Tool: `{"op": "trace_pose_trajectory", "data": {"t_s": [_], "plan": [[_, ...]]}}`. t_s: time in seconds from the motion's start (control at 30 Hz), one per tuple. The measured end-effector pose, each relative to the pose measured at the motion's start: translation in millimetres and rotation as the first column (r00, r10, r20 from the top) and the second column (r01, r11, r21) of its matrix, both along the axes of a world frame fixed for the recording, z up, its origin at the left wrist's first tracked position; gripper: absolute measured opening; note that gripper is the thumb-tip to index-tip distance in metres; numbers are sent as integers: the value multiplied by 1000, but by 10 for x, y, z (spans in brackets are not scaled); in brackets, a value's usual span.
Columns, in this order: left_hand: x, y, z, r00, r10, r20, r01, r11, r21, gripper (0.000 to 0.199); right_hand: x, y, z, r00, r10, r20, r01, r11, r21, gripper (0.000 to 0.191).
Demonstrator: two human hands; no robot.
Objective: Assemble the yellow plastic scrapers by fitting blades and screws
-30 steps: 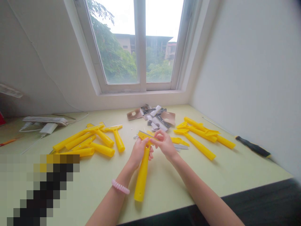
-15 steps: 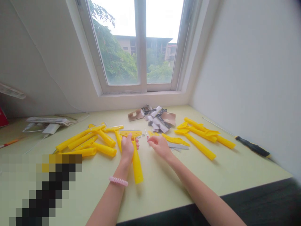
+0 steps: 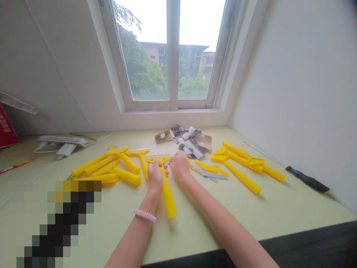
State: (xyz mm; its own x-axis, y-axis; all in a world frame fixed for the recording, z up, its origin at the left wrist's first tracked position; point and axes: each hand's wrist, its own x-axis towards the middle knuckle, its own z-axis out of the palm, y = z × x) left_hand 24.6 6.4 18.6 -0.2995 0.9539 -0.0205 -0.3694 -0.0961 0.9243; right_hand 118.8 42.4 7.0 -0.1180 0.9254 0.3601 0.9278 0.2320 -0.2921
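the yellow scraper (image 3: 169, 193) is in the left hand (image 3: 155, 175), whose fingers grasp it just below its head; from the head, its long axis comes toward the person, leaning slightly right; the right hand (image 3: 180, 165) is at the head's right end, so the scraper lies to its left; its fingers are bent, but i cannot tell whether they pinch anything; on the surface (image 3: 119, 212) are about seven overlapping yellow handles (image 3: 89, 163) at left, three long handles (image 3: 241, 175) at right, one black-handled screwdriver (image 3: 308, 180).
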Motion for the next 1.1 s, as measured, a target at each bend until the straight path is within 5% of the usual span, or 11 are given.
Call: {"op": "trace_pose_trajectory", "data": {"t_s": [0.27, 0.43, 0.5, 0.6, 0.7, 0.87, 1.1], "plan": [[32, -8, 25, 993, -121, 14, 121, 993, 10, 17, 43, 103, 44, 1000, 7, 15, -6, 1000, -14, 14], [42, -23, 26, 981, -196, 9, 196, 980, -30, 20, 292, 151, 110, 981, -10, -192, -2, 998, -62, 15], [51, -27, 21, 972, -236, -12, 236, 971, -35, 19, 439, 156, 152, 898, -55, -437, 28, 997, -67, 13], [82, -38, 4, 942, -328, -74, 326, 945, -39, 19, 599, 116, 234, 612, -59, -789, -29, 995, -97, 21], [127, -57, -27, 882, -457, -112, 452, 890, -68, 20, 621, 13, 338, 467, -7, -884, -199, 974, -112, 27], [186, -102, -77, 799, -586, -132, 584, 809, -60, 25, 499, -148, 469, 601, 209, -771, -445, 889, -106, 14], [185, -123, -82, 794, -581, -182, 575, 813, -91, 30, 463, -166, 481, 642, 219, -734, -480, 862, -163, 9]]}}
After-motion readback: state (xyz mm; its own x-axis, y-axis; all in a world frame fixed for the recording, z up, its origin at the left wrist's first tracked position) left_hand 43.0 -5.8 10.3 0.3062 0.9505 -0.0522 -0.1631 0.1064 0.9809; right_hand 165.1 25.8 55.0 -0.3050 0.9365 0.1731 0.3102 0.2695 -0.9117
